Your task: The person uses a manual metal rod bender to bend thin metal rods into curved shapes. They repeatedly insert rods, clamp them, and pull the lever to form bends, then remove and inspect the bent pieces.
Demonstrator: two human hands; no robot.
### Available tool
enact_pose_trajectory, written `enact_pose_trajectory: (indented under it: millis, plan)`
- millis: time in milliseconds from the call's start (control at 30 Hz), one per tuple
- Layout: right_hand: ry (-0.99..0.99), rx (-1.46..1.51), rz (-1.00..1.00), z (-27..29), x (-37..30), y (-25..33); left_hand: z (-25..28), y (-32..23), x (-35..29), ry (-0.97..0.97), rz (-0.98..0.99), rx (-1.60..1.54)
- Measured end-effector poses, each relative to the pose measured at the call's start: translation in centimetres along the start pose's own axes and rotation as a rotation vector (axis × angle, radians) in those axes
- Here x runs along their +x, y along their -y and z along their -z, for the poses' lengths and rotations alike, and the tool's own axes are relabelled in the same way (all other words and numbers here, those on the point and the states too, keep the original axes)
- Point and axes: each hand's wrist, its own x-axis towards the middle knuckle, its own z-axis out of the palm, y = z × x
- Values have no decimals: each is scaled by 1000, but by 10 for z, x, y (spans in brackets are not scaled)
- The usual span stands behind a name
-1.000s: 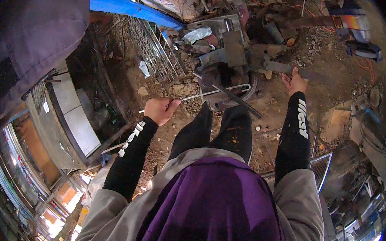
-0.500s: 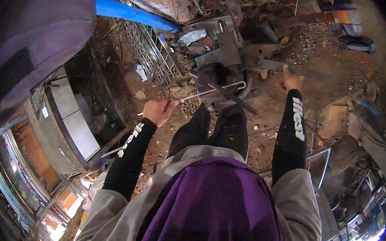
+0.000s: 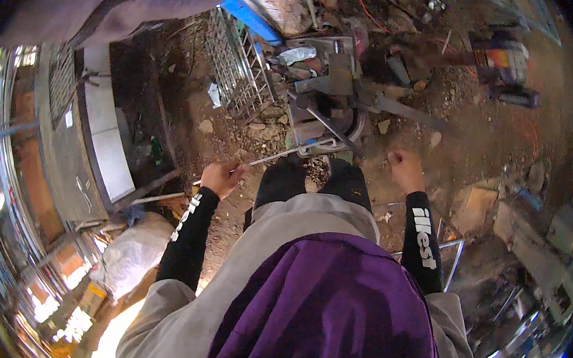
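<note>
My left hand is closed around a thin metal rod, gripping it near one end. The rod slants up to the right, and its far end, with a bent tip, lies at the near edge of a dark metal bending fixture. A narrow dark bar crosses the fixture's curved part. From the fixture's right side a long flat metal bar sticks out. Below that bar, apart from it, my right hand is in the air with nothing visible in it, its fingers loosely apart.
A metal lattice frame and a blue beam are beyond my left hand. A bench with pale panels stands at left. Rocks and debris litter the dirt floor. A power tool lies far right, and cardboard lies at right.
My right hand has let go of the flat bar and come down toward me. My left hand has drawn the rod slightly nearer, lowering its bent end. The view has turned.
</note>
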Motion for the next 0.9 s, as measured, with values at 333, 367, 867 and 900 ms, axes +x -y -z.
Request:
enact_pose_trajectory:
  millis: [333, 367, 867, 900]
  plan:
    - [444, 580, 464, 49, -59, 149, -24, -68, -109, -567, 242, -726]
    - [399, 695, 559, 46, -62, 164, -33, -84, -105, -582, 273, -822]
    - [396, 1010, 528, 75, -88, 225, -31, -203, -69, -749, 210, -838]
    - [402, 1056, 555, 75, -91, 226, -29, -208, -68, -756, 214, -861]
